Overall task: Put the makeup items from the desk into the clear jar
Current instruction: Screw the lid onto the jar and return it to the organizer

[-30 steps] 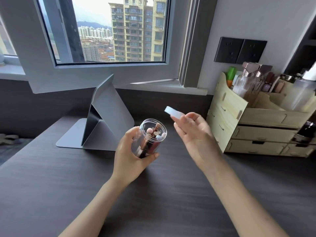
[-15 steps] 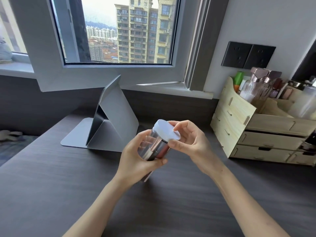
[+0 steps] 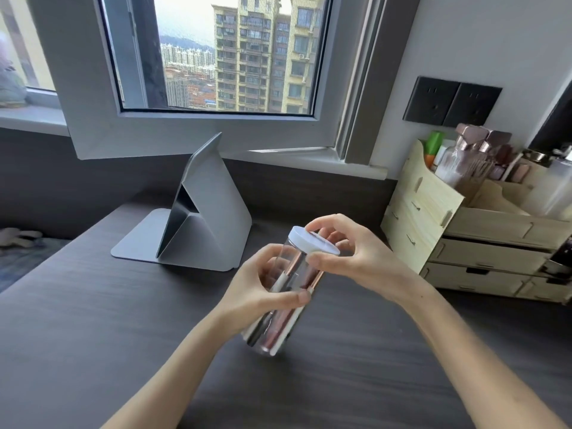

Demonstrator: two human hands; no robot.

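Observation:
A clear jar (image 3: 275, 329) hangs tilted above the dark desk (image 3: 93, 320), its top leaning right. Inside it are several makeup items (image 3: 288, 274) with pink, rose-gold and white barrels. My left hand (image 3: 260, 292) wraps around the jar's middle from the left. A white lid (image 3: 309, 241) sits on the jar's mouth. My right hand (image 3: 356, 258) grips the lid's rim with thumb and fingers.
A grey folded tablet stand (image 3: 201, 218) stands behind the jar on the left. A wooden drawer organiser (image 3: 464, 230) with bottles and cosmetics fills the right back corner. Behind the desk are a window frame (image 3: 198, 134) and black wall sockets (image 3: 452, 102).
One second ago the jar was open and my right hand held the lid beside it. The lid then went onto the mouth, and both hands have lifted the jar.

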